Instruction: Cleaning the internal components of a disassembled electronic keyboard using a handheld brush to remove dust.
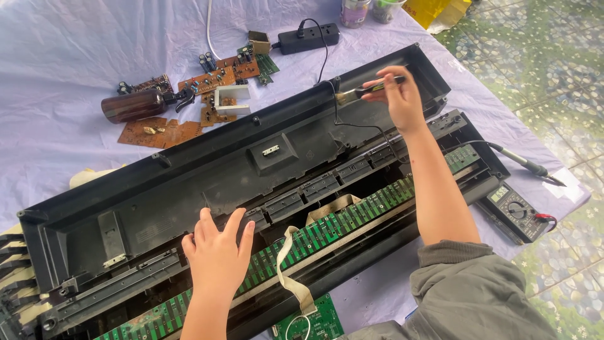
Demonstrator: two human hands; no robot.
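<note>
A long black keyboard case lies opened across a pale cloth, its lid tilted back. Inside runs a long green circuit board with a beige ribbon cable curling over it. My left hand rests flat on the case's inner edge, fingers spread, holding nothing. My right hand is raised over the upper right part of the lid and grips a small brush with a dark handle, bristles pointing left.
Brown circuit boards, a brown spray bottle and a black power strip lie on the cloth behind the case. A multimeter and a soldering iron sit at the right. A second green board lies near me.
</note>
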